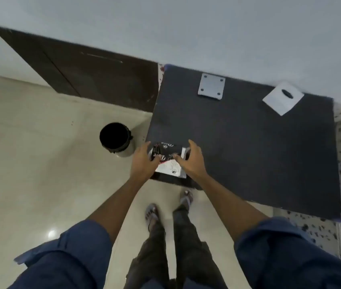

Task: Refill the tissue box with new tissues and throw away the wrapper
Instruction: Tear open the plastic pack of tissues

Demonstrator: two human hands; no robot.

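Observation:
A wrapped tissue pack [169, 163], black and white with print, lies at the near left corner of the dark table [248, 147]. My left hand [144, 161] grips its left side, fingers curled onto the top. My right hand [190, 161] holds its right side, thumb on top. A white tissue box [278, 101] with a dark oval slot stands at the table's far right, well away from both hands. A black waste bin [116, 138] stands open on the floor just left of the table, close to my left hand.
A grey metal plate [211, 86] with corner holes lies at the table's far edge by the wall. A dark wooden cabinet [86, 74] runs along the wall at left. Pale floor tiles lie left; my feet [167, 207] stand below the table corner.

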